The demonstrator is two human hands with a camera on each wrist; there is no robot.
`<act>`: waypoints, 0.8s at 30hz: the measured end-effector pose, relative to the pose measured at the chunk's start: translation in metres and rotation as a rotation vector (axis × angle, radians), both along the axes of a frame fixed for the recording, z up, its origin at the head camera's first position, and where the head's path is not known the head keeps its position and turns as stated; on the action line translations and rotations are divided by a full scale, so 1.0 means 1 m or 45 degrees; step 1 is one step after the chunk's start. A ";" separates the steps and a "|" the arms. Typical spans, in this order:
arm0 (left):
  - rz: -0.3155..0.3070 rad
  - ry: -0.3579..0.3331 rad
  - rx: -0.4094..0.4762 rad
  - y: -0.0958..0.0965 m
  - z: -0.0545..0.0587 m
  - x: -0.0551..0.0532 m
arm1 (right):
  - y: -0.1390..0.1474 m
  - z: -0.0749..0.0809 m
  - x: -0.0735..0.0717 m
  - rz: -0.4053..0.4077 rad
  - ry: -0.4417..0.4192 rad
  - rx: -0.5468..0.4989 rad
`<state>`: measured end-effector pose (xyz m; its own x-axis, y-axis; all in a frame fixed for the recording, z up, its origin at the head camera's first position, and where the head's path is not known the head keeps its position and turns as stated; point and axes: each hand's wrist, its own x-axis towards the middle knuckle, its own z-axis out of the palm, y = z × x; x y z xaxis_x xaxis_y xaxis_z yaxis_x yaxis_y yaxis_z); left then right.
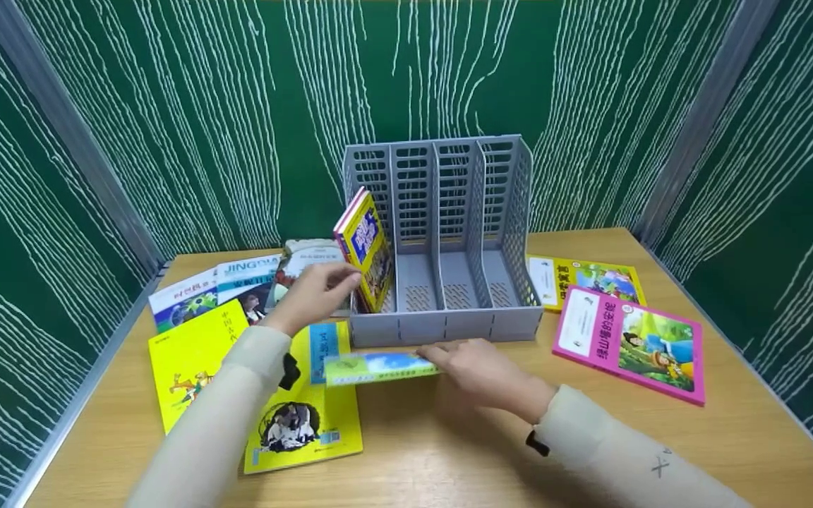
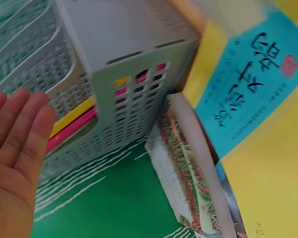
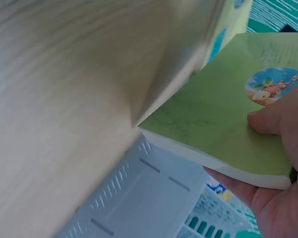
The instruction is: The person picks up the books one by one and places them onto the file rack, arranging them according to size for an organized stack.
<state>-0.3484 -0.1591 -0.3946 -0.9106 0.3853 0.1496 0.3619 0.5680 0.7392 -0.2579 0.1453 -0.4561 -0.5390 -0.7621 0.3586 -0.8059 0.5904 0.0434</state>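
In the head view, my right hand (image 1: 480, 370) grips a green book (image 1: 378, 367) by its right end, just in front of the grey file rack (image 1: 420, 327). The right wrist view shows the thumb pressed on the book's green cover (image 3: 198, 109), with fingers beneath it. My left hand (image 1: 316, 295) is by the rack's left side, beside a yellow book (image 1: 372, 257) leaning in the leftmost compartment with a pink one against it. From the left wrist view, the left fingers (image 2: 27, 124) look straight and hold nothing; whether they touch the yellow book I cannot tell.
Yellow books (image 1: 198, 353) and several white-covered books (image 1: 188, 300) lie left of the rack. A pink book (image 1: 632, 346) overlaps a yellow-edged one (image 1: 597, 279) on the right. Green walls with white streaks enclose the wooden table (image 1: 435, 458).
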 end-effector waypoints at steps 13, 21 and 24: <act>0.274 0.116 0.332 -0.005 0.012 0.016 | 0.030 0.047 0.001 -0.138 0.027 -0.270; 0.452 0.176 0.520 0.011 0.013 0.028 | 0.045 0.067 0.001 -0.214 0.144 -0.416; 0.434 0.086 0.623 0.019 0.014 0.030 | 0.049 0.070 0.001 -0.258 0.203 -0.436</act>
